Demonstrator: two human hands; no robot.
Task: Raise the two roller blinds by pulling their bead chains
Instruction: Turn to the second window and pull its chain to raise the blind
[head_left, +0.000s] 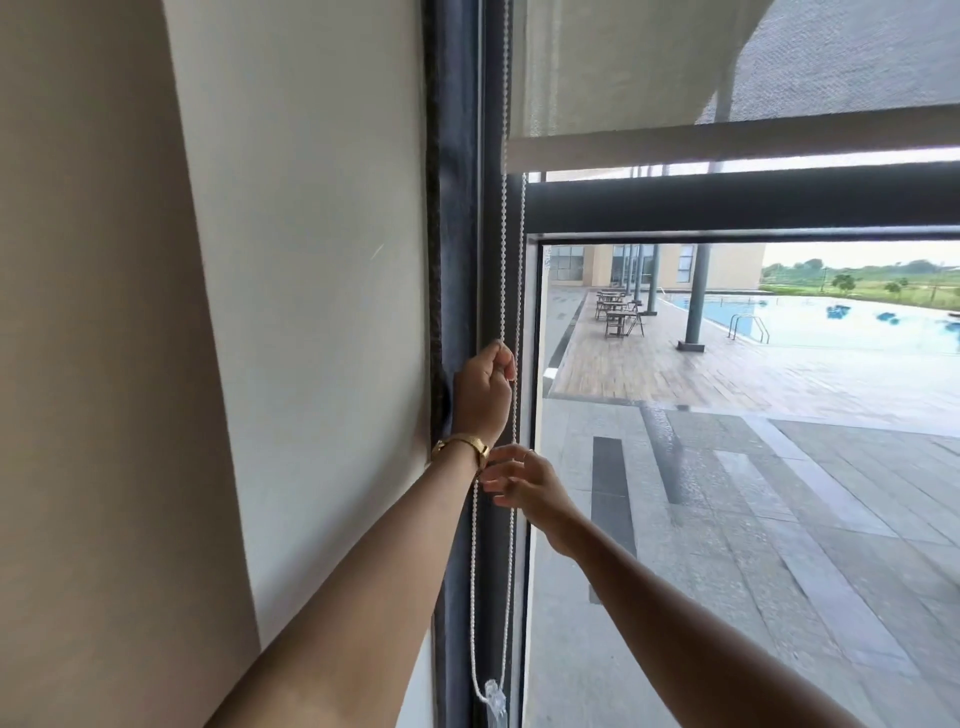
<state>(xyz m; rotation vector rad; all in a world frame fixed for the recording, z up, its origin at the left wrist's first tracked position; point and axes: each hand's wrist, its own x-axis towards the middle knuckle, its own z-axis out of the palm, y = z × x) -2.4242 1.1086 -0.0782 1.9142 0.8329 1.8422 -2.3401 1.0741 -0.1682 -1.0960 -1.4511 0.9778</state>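
In the head view, a white beaded chain (503, 249) hangs in a long loop along the dark grey vertical window frame (457, 208). Its two strands run down close together and end in a small clear plastic holder (494, 696) near the bottom of the frame.

The left hand (483, 387) is the higher one. Its fingers are curled into a fist closed on the chain: one strand enters the fist at the top, beside the thumb, and comes out below at the fingertips (510, 370). A gold metal wristwatch (465, 447) sits on this wrist.

The right hand (519, 480) is lower, just under the left wrist. Its fingers (501, 456) are spread and relaxed, not closed on anything. The chain passes just beside these fingertips, but I cannot tell if they touch it. A thin ring is on one finger.

The light beige fabric roller blind (623, 67) on the right is raised, with its bottom bar (727, 140) just above the dark horizontal window bar (727, 197). A second pale blind (311, 260) on the left hangs down fully. Through the glass a paved terrace (779, 467) and a blue swimming pool (831, 322) are visible.
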